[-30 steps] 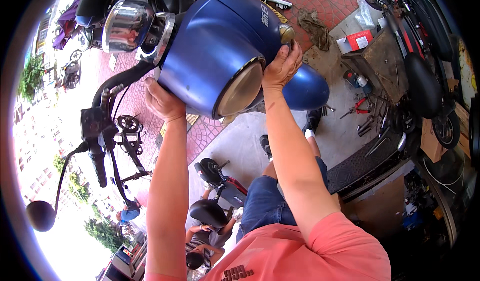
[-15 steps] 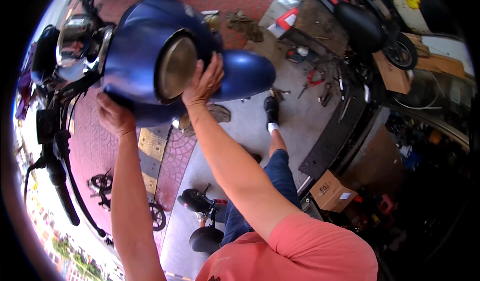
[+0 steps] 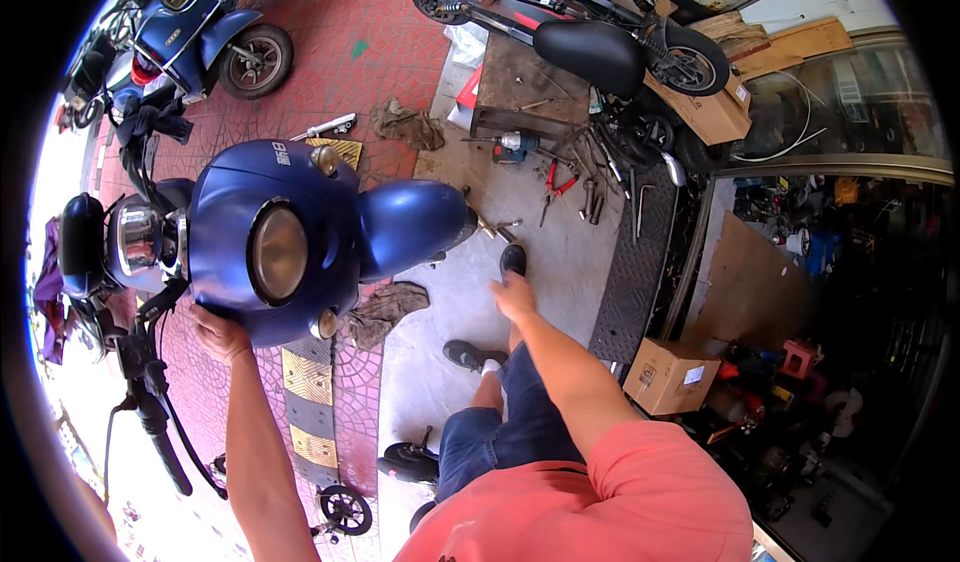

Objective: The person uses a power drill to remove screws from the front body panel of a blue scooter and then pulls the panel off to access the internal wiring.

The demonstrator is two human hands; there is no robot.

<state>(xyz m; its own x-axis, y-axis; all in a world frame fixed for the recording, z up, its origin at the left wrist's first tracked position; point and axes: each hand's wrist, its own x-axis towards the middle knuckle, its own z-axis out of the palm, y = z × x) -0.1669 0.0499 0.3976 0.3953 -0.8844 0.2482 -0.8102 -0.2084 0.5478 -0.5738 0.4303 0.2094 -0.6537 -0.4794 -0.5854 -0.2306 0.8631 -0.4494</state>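
Observation:
A blue scooter stands at the left, with its front panel (image 3: 225, 212), round headlight (image 3: 281, 255) and blue front fender (image 3: 405, 224) toward me. My left hand (image 3: 222, 335) grips the panel's lower left edge, its fingers partly hidden behind it. Just left of that hand run the handlebar and its black grip (image 3: 152, 412). My right hand (image 3: 515, 300) is in the air over the grey floor, apart from the scooter. It overlaps my shoe in the picture, and its fingers are too hidden to read.
Red-handled pliers (image 3: 553, 182), a power drill (image 3: 513, 146) and several wrenches and sockets lie on the floor ahead, beside a worn wooden box (image 3: 530, 87). Rags (image 3: 388, 312) lie by the fender. A cardboard box (image 3: 668, 377) stands right; another blue scooter (image 3: 190, 42) is parked far left.
My right hand has left the headlight and moved right and down, away from the scooter. My left hand stays at the panel edge. The view has shifted, showing more of the far ground.

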